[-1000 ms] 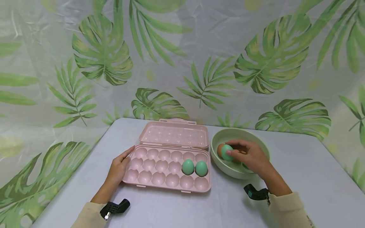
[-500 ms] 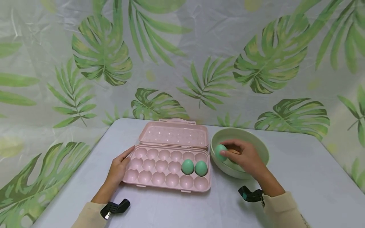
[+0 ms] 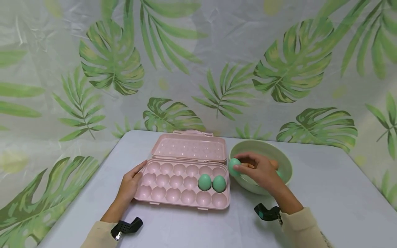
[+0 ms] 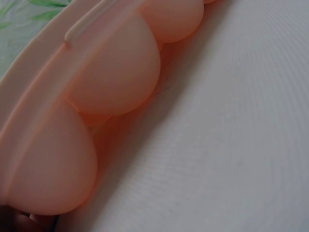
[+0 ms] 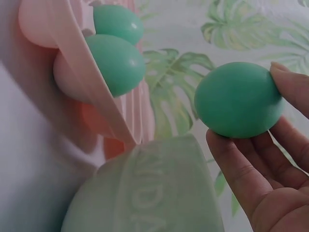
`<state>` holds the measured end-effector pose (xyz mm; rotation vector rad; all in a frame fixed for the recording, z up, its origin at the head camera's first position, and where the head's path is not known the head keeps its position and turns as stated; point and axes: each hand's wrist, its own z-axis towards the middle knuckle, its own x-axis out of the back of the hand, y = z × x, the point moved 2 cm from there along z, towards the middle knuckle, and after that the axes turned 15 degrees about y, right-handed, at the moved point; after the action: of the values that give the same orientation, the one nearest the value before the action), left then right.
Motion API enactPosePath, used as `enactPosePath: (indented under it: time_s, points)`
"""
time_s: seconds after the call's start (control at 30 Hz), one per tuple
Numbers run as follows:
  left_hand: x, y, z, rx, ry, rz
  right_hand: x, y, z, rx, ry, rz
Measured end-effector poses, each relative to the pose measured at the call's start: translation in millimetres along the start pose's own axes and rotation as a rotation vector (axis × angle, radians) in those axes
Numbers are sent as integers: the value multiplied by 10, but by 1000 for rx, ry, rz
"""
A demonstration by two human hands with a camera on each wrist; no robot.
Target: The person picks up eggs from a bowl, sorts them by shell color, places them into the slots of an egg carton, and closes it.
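In the head view my right hand (image 3: 260, 170) pinches a green egg (image 3: 234, 167) between thumb and fingers, at the left rim of a pale green bowl (image 3: 252, 146). The right wrist view shows that egg (image 5: 239, 99) held in the fingertips, apart from the bowl's wall (image 5: 145, 193). At the left, my left hand (image 3: 127, 187) grips the left end of a pink egg box (image 3: 186, 205), whose lid stands open behind it. Two green eggs sit side by side in the middle row, one a green egg (image 3: 204, 182), the other an egg (image 3: 219, 184) at the right end.
A brown egg (image 3: 274, 164) and a bit of green show inside the bowl, partly behind the right hand. The bowl stands close against the box's right side on a white-covered table (image 3: 186, 229). A leaf-patterned sheet (image 3: 217, 51) hangs behind the table.
My right hand has moved left with the green egg, from over the middle of the bowl to its left rim. The left hand and the egg box have stayed put.
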<state>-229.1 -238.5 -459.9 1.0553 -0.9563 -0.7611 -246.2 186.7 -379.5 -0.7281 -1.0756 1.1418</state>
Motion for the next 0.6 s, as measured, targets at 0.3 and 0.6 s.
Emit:
enactPosePath:
  time_s: [0.3,0.6]
  points:
    - [-47,-14,-3,2,1,-13,-141,-61,50,72,-13,-28]
    - [-8,2,-10,26,22,30,-359,-155,86,-11,-33,-56]
